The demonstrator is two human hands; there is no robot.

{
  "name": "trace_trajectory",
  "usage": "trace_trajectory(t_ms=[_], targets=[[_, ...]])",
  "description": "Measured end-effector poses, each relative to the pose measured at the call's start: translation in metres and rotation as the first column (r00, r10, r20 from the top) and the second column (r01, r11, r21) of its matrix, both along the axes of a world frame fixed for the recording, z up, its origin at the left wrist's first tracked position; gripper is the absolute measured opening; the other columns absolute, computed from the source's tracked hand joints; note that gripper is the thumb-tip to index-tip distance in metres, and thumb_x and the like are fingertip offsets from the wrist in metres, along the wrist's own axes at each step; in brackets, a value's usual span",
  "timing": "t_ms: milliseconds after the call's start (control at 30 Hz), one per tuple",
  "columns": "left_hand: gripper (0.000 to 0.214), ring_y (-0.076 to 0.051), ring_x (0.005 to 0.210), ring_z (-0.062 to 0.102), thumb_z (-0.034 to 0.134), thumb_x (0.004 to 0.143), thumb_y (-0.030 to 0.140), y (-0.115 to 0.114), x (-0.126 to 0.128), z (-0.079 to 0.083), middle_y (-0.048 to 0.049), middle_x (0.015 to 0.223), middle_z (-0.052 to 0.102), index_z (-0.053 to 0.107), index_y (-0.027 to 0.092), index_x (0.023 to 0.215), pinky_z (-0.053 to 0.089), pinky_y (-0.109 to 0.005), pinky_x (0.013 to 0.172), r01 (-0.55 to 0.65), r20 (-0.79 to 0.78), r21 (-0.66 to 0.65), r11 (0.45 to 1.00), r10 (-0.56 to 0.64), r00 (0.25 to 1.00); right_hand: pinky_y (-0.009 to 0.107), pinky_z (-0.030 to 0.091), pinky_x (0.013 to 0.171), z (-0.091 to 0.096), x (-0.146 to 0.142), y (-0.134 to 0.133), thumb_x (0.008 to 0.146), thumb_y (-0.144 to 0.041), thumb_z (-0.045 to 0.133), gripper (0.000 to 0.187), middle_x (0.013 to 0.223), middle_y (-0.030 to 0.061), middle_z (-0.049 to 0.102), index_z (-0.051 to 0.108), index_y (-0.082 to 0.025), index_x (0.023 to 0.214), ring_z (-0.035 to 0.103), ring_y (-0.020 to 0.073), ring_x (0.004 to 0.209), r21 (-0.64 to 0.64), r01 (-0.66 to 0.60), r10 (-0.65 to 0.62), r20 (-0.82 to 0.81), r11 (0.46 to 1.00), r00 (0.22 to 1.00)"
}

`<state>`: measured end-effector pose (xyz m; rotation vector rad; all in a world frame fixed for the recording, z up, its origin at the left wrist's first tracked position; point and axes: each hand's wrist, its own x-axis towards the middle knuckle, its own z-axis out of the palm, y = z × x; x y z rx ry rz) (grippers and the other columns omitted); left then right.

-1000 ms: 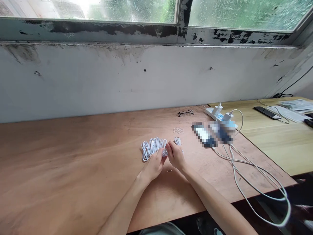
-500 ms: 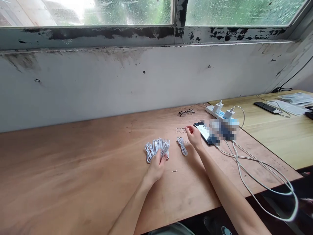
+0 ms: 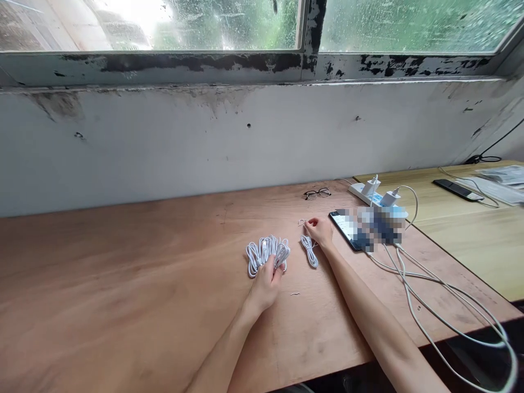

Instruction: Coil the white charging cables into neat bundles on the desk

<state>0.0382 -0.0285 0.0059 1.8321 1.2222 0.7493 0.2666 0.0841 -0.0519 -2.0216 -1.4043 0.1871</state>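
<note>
A heap of white coiled cables lies in the middle of the brown wooden table. My left hand is closed on the near side of this heap. To its right lies a single small bundled white cable. My right hand reaches past that bundle and pinches at a small pile of thin wire ties on the tabletop. One loose tie lies near my left wrist.
A pair of black glasses rests near the wall. A white power strip with two chargers feeds phones at the right, with long white cables hanging over the table edge. A second, lighter desk adjoins at right.
My right hand left the cable heap, reached right and forward to the wire ties, and now pinches at them. My left hand stays on the heap.
</note>
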Motion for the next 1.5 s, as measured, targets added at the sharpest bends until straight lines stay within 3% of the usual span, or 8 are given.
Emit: trace_trajectory(t_ms=[433,833,1167,1500], targets=[[0.016,-0.013,0.059,0.043,0.038,0.085,0.023,0.0,0.001,0.001,0.0028,0.062,0.047,0.036,0.021,0.069,0.03,-0.025,0.057,-0.015,-0.034,0.015,1.0,0.016,0.999,0.03,0.038,0.068,0.001,-0.003,0.003,0.073,-0.041,0.055,0.027,0.074,0.0078,0.07,0.071,-0.019,0.073,0.062,0.0233,0.077,-0.007,0.062,-0.062,0.032,0.998,0.998],[0.014,-0.013,0.06,0.043,0.038,0.084,0.023,0.001,0.001,-0.001,0.0022,0.064,0.047,0.037,0.021,0.07,0.03,-0.025,0.059,-0.014,-0.033,0.018,1.0,0.014,0.999,0.026,0.036,0.057,-0.006,0.005,0.004,0.068,-0.034,0.055,0.024,0.066,0.0058,0.069,0.071,-0.018,0.074,0.061,0.0201,0.065,0.06,0.047,-0.039,-0.121,0.997,0.992],[0.016,-0.013,0.06,0.042,0.037,0.085,0.025,0.001,0.0,-0.001,0.0028,0.063,0.046,0.036,0.021,0.07,0.029,-0.025,0.059,-0.009,-0.028,-0.003,1.0,0.009,1.0,0.026,0.039,0.056,-0.008,0.013,0.005,0.072,-0.042,0.05,0.031,0.06,0.0063,0.067,0.066,-0.017,0.064,0.059,0.0181,0.057,0.128,-0.073,0.103,-0.24,0.989,0.965],[0.019,-0.012,0.058,0.041,0.038,0.085,0.03,0.002,-0.002,0.0,0.0033,0.061,0.045,0.033,0.021,0.068,0.029,-0.025,0.057,-0.022,-0.014,-0.004,1.0,0.022,1.0,0.026,0.039,0.054,0.002,0.015,-0.001,0.075,-0.052,0.047,0.041,0.062,0.0062,0.063,0.06,-0.015,0.065,0.053,0.0162,0.057,0.262,-0.191,0.279,-0.355,0.946,0.892]])
